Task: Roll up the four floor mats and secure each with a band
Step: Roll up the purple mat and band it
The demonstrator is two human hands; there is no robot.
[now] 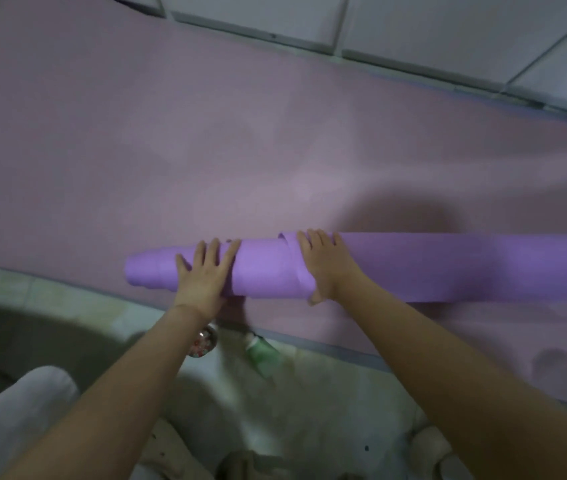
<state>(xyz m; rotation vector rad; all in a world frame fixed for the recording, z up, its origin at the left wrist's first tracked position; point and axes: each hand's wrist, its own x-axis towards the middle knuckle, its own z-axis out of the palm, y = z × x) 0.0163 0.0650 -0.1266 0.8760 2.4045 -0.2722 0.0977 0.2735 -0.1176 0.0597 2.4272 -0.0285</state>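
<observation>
A purple mat roll [264, 268] lies across a flat pink mat [206, 140]. The roll is uneven: its inner layers stick out as a cone at the left end, and it runs off the frame to the right. My left hand [204, 275] lies on the roll near that left end with fingers spread and straight. My right hand [325, 265] lies over the roll's middle, fingers reaching over the far side and thumb at the near edge. I see no band on the roll.
Pale floor tiles [309, 393] lie in front of the pink mat's near edge. A small round patterned object [203, 342] and a green and white thing [261, 353] sit by that edge. A white cloth [22, 407] is at lower left. Light tiles [431, 26] lie beyond the mat.
</observation>
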